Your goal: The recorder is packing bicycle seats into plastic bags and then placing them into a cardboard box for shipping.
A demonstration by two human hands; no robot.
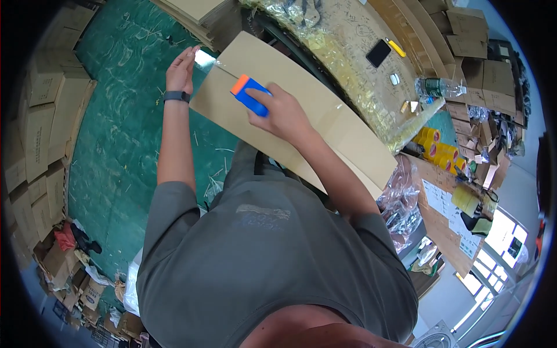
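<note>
A long closed cardboard box lies slantwise in front of me, from the far left toward the near right. My right hand grips a blue tape dispenser with an orange end, held over the box's top near its far left end. Off that end, my left hand has its fingertips pinched at a shiny strip of clear tape. The strip reaches from those fingers to the box's edge. A dark band sits on my left wrist. The dispenser's underside is hidden.
On the workbench beyond the box are bubble wrap, a black phone, a yellow cutter and a plastic bottle. Yellow tape rolls stand at the right. Cardboard stacks line the left of the green floor.
</note>
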